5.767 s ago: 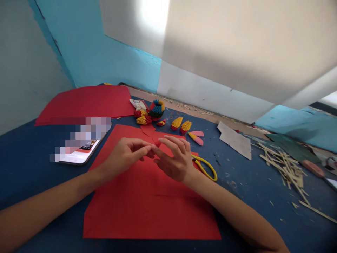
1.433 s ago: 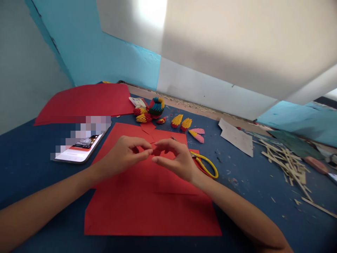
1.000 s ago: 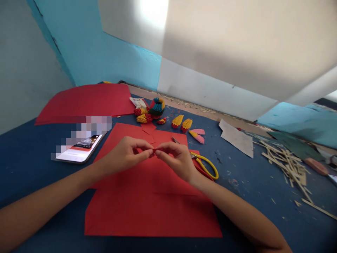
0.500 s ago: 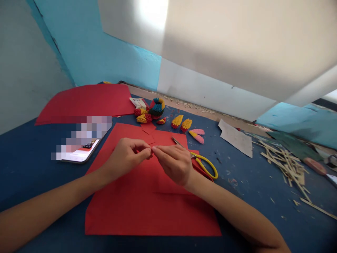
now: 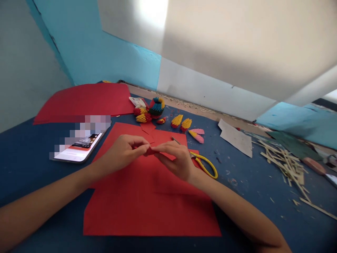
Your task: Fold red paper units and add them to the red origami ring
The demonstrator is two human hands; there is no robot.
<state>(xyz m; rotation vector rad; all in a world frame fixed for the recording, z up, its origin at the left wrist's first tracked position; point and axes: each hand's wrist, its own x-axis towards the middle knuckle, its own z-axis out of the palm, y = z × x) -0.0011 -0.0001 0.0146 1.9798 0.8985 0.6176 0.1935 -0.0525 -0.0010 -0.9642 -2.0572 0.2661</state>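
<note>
Between my two hands is a small piece of red paper, partly covered by fingers. My left hand pinches its left end between thumb and fingertips. The fingers of my right hand close on its right side. Both hands are above large red paper sheets on the blue table. Scissors with yellow handles lie just right of my right hand, their blades partly hidden behind it. Small red paper scraps lie on the far part of the sheets.
A lit phone lies at left, before more red sheets. Folded-paper pieces, a multicoloured folded ring and a pink-yellow piece stand behind. Grey paper and pale strips lie at right.
The red piece between my fingertips shows more now. My right hand's fingers have shifted and spread slightly over it, and my left hand has moved slightly left. The picture on the phone has changed.
</note>
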